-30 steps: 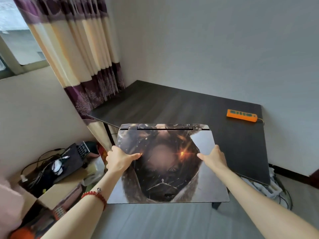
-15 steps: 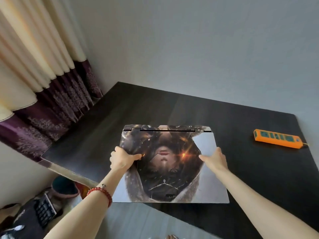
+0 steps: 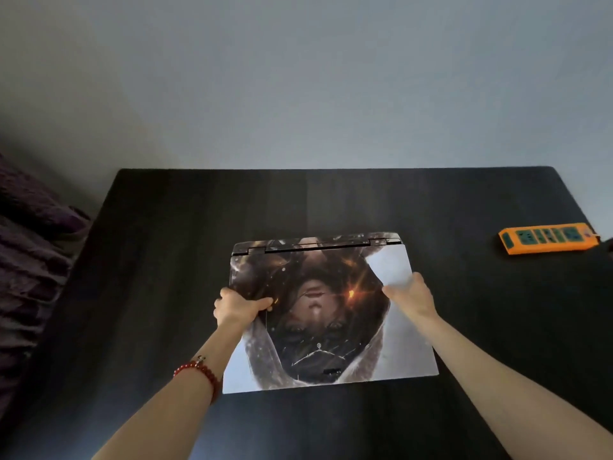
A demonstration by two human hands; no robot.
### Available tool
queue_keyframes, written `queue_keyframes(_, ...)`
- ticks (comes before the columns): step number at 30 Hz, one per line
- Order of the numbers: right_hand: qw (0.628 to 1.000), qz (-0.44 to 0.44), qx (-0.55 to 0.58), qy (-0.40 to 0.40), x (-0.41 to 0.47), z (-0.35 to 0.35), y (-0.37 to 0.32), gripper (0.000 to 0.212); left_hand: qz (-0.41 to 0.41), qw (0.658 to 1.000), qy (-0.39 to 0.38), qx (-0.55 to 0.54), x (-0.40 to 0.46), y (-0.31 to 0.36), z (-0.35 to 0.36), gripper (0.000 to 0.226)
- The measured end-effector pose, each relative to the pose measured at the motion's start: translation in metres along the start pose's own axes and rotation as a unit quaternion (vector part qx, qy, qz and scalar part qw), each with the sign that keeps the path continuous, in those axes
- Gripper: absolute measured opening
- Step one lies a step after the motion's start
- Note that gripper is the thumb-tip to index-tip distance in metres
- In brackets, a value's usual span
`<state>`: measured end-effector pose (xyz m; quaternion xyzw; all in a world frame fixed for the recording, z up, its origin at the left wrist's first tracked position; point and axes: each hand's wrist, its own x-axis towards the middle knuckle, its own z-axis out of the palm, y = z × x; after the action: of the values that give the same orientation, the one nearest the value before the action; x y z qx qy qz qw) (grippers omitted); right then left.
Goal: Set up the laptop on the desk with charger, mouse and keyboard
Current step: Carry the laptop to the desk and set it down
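A closed laptop (image 3: pixel 326 323) with a dark printed picture on its lid lies over the middle of the black desk (image 3: pixel 166 260), hinge side away from me. My left hand (image 3: pixel 237 305) grips its left edge, thumb on the lid. On the right edge, my right hand (image 3: pixel 411 295) holds it the same way. Whether the laptop rests on the desk or hovers just above it cannot be told. No charger, mouse or keyboard is in view.
An orange power strip (image 3: pixel 549 239) lies at the desk's right edge. A grey wall runs along the back of the desk. Dark purple curtain fabric (image 3: pixel 30 247) hangs at the left side.
I have stepped up to the desk and carried the laptop forward from beyond its front edge to over the middle. The floor clutter at the left has left the view.
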<state>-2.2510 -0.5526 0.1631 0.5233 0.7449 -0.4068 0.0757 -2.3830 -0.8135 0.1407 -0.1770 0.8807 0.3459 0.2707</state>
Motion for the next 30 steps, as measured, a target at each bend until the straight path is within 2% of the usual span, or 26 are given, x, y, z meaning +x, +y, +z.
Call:
queue_keyframes(6,1.000,0.015,-0.020,0.019,0.038,0.007,-0.016,0.061,0.011,0.999,-0.011,0.034,0.036,0.028,0.018,0.097)
queue_keyframes(10,0.999,0.027,-0.036,0.016,0.054,0.009,-0.019,0.065,0.002,0.996,0.003,0.092,0.046,0.043,0.025,0.102)
queue_keyframes(13,0.996,0.025,-0.087,0.019,0.067,0.008,-0.021,0.066,0.001,0.994,0.010,0.111,0.052,0.052,0.032,0.103)
queue_keyframes(24,0.994,0.021,-0.108,0.009,0.075,0.012,-0.020,0.081,0.003,0.982,0.037,0.184,0.053,0.051,0.037,0.106)
queue_keyframes(30,0.993,0.007,-0.121,0.014,0.074,0.011,-0.018,0.082,0.012,0.979,0.038,0.200,0.057,0.047,0.039,0.108)
